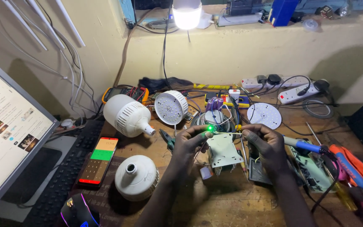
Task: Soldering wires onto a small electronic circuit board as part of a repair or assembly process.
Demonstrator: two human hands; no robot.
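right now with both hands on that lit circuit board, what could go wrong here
1. The circuit board shows a green light, so it seems powered; the left hand and right hand hold it bare and might get a shock.
2. Loose wires crowd behind it and could snag or short.
3. The bulb housing lies on its side and could roll into the phone.
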